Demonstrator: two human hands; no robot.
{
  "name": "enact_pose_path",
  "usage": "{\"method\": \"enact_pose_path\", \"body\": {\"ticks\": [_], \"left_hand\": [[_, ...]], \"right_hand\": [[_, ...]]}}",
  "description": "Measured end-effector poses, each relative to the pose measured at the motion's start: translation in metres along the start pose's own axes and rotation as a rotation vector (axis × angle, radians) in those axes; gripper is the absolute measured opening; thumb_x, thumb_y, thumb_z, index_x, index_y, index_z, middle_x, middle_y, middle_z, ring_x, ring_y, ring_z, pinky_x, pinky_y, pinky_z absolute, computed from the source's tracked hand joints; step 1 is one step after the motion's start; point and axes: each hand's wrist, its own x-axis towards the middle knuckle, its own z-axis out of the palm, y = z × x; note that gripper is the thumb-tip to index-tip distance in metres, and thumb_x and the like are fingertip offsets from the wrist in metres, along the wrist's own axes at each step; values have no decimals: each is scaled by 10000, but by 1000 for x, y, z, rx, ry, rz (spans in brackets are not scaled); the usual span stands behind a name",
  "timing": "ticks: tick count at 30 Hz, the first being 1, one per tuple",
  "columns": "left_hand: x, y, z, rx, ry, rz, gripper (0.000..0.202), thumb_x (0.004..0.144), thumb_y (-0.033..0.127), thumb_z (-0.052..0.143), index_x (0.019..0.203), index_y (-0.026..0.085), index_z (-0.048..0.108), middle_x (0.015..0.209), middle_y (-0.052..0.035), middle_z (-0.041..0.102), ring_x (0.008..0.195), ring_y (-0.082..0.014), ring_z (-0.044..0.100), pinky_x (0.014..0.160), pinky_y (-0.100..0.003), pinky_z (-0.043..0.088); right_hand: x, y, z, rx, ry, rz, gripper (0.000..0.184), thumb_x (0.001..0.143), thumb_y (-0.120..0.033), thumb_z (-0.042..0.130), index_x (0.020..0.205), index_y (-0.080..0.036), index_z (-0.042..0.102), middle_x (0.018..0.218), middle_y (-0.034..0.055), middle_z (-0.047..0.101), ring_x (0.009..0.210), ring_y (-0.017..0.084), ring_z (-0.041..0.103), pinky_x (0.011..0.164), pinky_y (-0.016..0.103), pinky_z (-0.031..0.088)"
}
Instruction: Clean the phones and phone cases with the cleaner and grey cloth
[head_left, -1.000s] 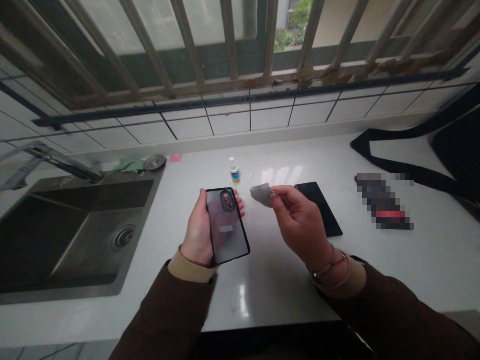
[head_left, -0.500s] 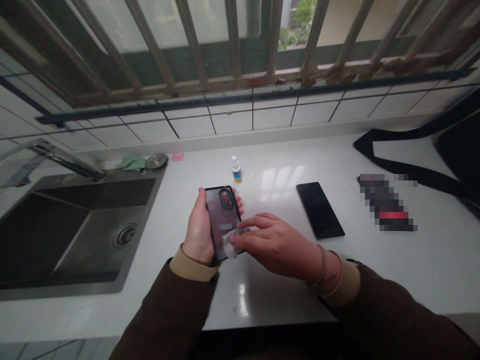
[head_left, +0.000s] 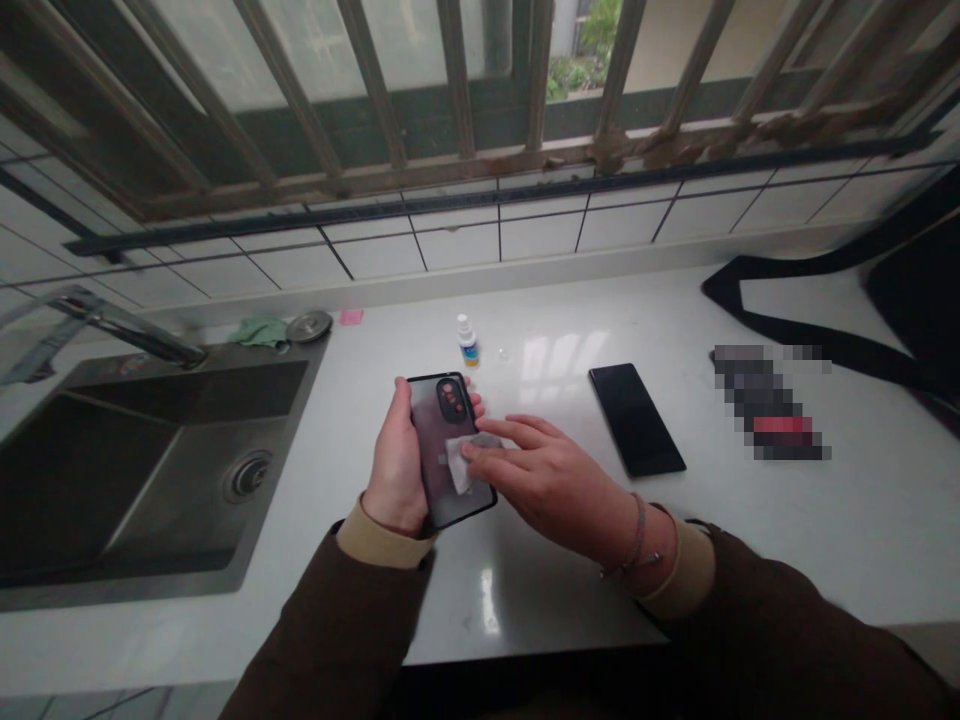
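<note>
My left hand (head_left: 396, 468) is wrapped around a translucent phone case (head_left: 429, 415) with a black rim, its back facing up. Skin shows through the camera holes, so the case appears to have no phone in it. In my right hand (head_left: 566, 482), a small white wipe (head_left: 459, 470) is pinched between thumb and fingers and pressed on the lower part of the case. A black phone (head_left: 636, 420) lies flat on the counter to the right of my right hand. Beyond the case stands a small white spray bottle (head_left: 468, 342) with a blue and orange label.
At left is a steel sink (head_left: 247, 560) with a faucet (head_left: 142, 335). A green cloth (head_left: 260, 332), a drain cover (head_left: 309, 326) and a pink piece (head_left: 351, 317) lie behind it. A blurred-out item (head_left: 772, 400) and a black strap (head_left: 817, 335) lie at right.
My right hand has slid the wipe slightly up the case, now covering part of the pale label-like patch. The whole view has shifted a little; the left hand keeps its hold.
</note>
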Motion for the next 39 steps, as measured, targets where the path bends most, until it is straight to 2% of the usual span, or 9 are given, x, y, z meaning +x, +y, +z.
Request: {"method": "enact_pose_path", "body": {"ticks": [5, 13, 19, 24, 27, 30, 33, 36, 39], "left_hand": [[-7, -6, 7, 18, -32, 47, 748, 1126, 653, 302, 1210, 89, 786, 966, -165, 827, 822, -259, 796, 754, -360, 652], [-5, -3, 5, -63, 62, 272, 751, 1118, 697, 286, 1147, 137, 786, 944, -125, 821, 833, -212, 790, 833, -342, 663], [-4, -2, 3, -68, 88, 265, 735, 1099, 728, 327, 1186, 156, 780, 958, -118, 825, 827, -216, 794, 807, -343, 667], [-3, -5, 3, -85, 50, 251, 770, 1107, 719, 269, 1148, 145, 781, 949, -125, 813, 818, -221, 785, 790, -354, 661], [-2, -5, 3, -85, 58, 272, 769, 1121, 692, 245, 1132, 138, 778, 961, -133, 812, 827, -222, 788, 805, -355, 659], [-1, -3, 2, -84, 114, 304, 744, 1123, 685, 270, 1108, 144, 781, 939, -124, 815, 825, -214, 792, 836, -348, 659], [-1, -4, 2, -75, 100, 304, 731, 1108, 711, 317, 1107, 153, 790, 935, -114, 818, 804, -208, 788, 805, -334, 660], [-1, -6, 2, -64, 57, 314, 734, 1094, 733, 340, 1121, 159, 796, 965, -115, 823, 827, -208, 791, 810, -333, 663], [-1, -8, 3, -77, 69, 331, 730, 1099, 727, 339, 1130, 161, 798, 964, -114, 829, 846, -204, 795, 838, -328, 666]], "right_hand": [[1, -1, -1, -64, 36, 90, 237, 1092, -68, 541, 1243, -193, 674, 1320, 92, 813, 1490, 310, 588, 1205, 527, 453], [5, -9, -1, 40, -46, 8, 215, 1054, -63, 520, 1090, -170, 703, 1064, 119, 822, 1100, 255, 754, 1036, 437, 577], [0, -10, 3, 133, -13, -138, 226, 1065, -82, 577, 1201, -204, 710, 1180, 62, 849, 1328, 215, 711, 1121, 412, 563], [0, -5, 5, -3, 21, 36, 244, 1075, -84, 579, 1258, -195, 697, 1360, 95, 801, 1459, 305, 634, 1198, 523, 521], [1, -7, 5, 12, 19, 61, 243, 1073, -75, 553, 1249, -176, 686, 1249, 114, 834, 1352, 289, 715, 1155, 501, 548], [1, -9, 5, 81, 1, -14, 226, 1073, -94, 550, 1231, -187, 681, 1191, 105, 845, 1237, 232, 773, 1088, 420, 577], [0, -7, 5, 78, 5, -66, 257, 1062, -64, 546, 1234, -201, 678, 1185, 86, 847, 1290, 226, 745, 1085, 406, 564], [1, -4, 3, -16, -24, 36, 265, 1045, -48, 573, 1235, -199, 681, 1145, 105, 846, 1338, 283, 705, 1094, 459, 542], [2, -5, 1, -47, -101, 95, 192, 1037, -71, 612, 1156, -198, 694, 1048, 105, 839, 1188, 290, 742, 1011, 435, 558]]}}
